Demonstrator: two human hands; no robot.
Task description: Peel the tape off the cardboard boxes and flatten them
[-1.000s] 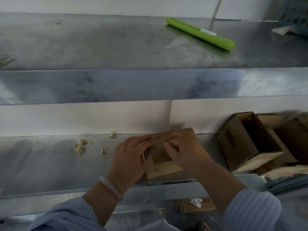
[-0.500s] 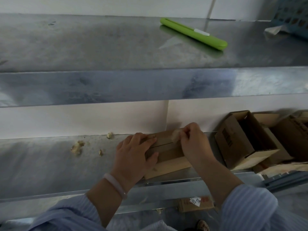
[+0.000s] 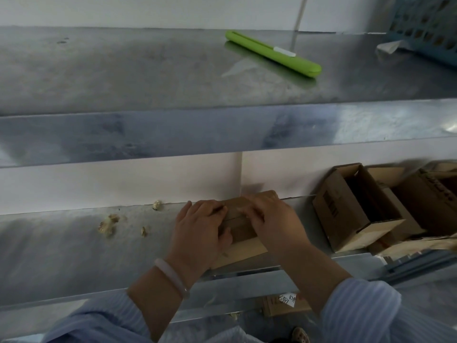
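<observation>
A small brown cardboard box (image 3: 241, 227) lies on the lower metal shelf (image 3: 61, 253), close to its front edge. My left hand (image 3: 200, 233) rests on the box's left side, fingers spread over the top and thumb against its front. My right hand (image 3: 274, 224) lies over the box's right part with its fingertips curled on the top seam; it is blurred, and I cannot tell whether tape is pinched. Balled tape scraps (image 3: 107, 224) lie on the shelf to the left.
An open cardboard box (image 3: 346, 209) lies on its side at the right, with more boxes (image 3: 430, 201) behind it. A green utility knife (image 3: 272, 53) rests on the upper shelf (image 3: 123, 70), a blue basket (image 3: 430, 23) at its far right. A labelled box (image 3: 284, 304) sits below.
My right hand has come down from the box's far right corner, where it pinched something, and now lies over the top seam. My left hand has stayed on the box.
</observation>
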